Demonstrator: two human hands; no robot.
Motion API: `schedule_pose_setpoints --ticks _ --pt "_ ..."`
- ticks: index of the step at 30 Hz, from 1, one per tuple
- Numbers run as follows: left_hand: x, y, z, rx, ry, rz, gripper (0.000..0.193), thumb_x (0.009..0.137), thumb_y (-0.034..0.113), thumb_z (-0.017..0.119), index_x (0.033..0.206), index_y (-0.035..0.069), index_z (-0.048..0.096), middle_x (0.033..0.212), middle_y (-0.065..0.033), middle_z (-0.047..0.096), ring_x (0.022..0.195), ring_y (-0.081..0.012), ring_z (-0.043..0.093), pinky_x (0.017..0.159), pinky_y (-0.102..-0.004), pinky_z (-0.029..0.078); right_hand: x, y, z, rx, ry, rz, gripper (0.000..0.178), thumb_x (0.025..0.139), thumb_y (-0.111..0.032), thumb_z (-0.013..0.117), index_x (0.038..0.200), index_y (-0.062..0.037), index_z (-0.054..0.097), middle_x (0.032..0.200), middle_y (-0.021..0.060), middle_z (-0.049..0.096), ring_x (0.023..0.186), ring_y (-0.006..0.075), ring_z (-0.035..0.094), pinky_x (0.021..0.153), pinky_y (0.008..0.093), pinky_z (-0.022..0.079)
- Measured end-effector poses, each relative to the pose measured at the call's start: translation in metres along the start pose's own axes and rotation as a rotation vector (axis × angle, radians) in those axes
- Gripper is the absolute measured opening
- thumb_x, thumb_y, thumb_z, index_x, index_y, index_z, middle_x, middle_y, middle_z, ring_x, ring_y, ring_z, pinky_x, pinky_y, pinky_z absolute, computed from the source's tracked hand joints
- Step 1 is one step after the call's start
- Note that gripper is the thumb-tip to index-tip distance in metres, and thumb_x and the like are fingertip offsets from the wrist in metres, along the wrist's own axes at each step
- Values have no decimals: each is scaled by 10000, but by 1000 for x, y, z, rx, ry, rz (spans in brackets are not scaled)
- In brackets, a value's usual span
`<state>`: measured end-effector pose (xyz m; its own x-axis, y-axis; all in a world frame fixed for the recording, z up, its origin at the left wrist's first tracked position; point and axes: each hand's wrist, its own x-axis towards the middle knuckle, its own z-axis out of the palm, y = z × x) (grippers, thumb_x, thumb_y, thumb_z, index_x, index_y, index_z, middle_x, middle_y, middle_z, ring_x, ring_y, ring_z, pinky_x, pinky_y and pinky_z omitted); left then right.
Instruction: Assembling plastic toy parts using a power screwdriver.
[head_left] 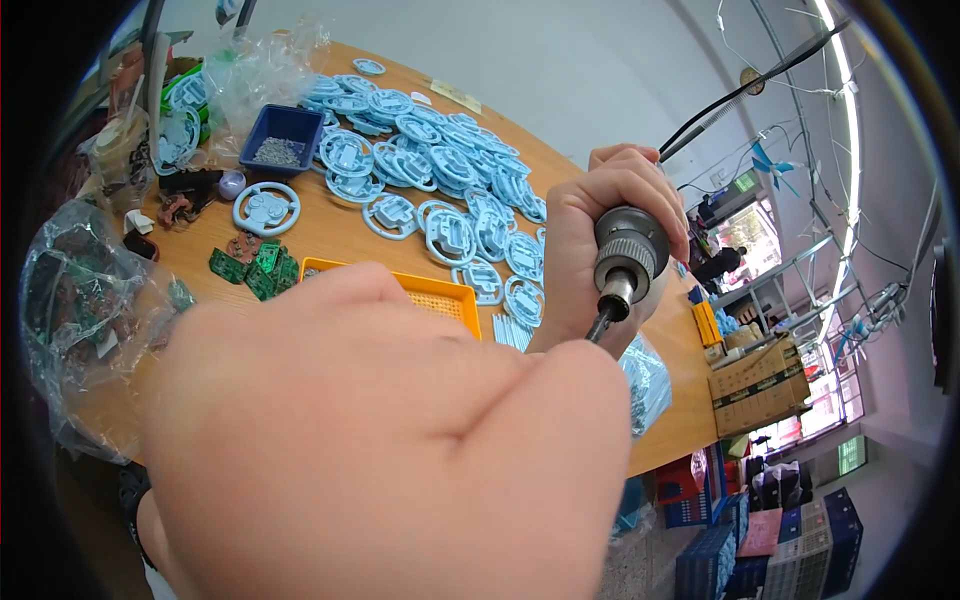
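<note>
My right hand is wrapped around an electric screwdriver, whose bit slants down towards my other hand. Very large and close, my left hand is curled with its back to the view; its fingertips and whatever they hold are hidden. The bit's tip disappears behind this hand. Just beyond it lies a yellow tray, partly covered by the hand. Behind the tray spreads a heap of light-blue plastic wheel-shaped parts. One separate light-blue wheel lies face up at the left, by several green circuit boards.
A dark blue bin of small metal pieces stands at the back left. Clear plastic bags crowd the left edge, and another bag lies right of my hands. A black cable rises from the screwdriver. A cardboard box stands farther right.
</note>
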<state>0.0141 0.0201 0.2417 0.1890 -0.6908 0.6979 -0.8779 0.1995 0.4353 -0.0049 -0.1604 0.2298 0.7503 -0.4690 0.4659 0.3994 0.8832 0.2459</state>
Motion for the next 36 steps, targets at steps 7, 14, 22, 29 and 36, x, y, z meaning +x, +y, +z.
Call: schedule_pose_setpoints --ticks 7,14,22,29,36 --pt "12 -5 -1 -183 -5 -383 131 632 -57 695 621 34 600 482 -55 475 416 -195 483 452 -281 379 0 -4 1 -42 -24 25 322 877 -303 526 923 2 432 563 -18 459 432 83 486 445 214 499" --pt "1 -30 11 129 88 31 122 624 -54 703 645 26 614 507 -62 507 432 -188 492 460 -274 366 1 -9 -1 -99 -8 -40 361 868 -348 557 925 -10 445 582 -31 456 441 67 474 440 205 483" --pt "-13 -32 1 151 59 -72 106 654 -35 703 693 18 620 538 -62 537 461 -187 507 490 -277 375 -2 6 -11 -101 37 18 389 857 -384 577 928 -20 459 578 -34 443 438 55 457 443 199 452" --pt "-10 -33 16 125 14 -111 99 677 -22 703 729 13 625 561 -63 560 483 -186 518 512 -279 381 -2 -9 -14 -291 -84 -69 313 857 -266 518 914 26 421 559 -7 459 413 94 479 445 227 496" --pt "-13 -28 13 312 81 -42 115 669 -60 672 756 -4 622 618 -91 580 509 -222 517 529 -294 378 1 -6 -18 -338 -90 -78 326 859 -276 540 910 21 418 563 -20 454 427 79 480 457 219 499"
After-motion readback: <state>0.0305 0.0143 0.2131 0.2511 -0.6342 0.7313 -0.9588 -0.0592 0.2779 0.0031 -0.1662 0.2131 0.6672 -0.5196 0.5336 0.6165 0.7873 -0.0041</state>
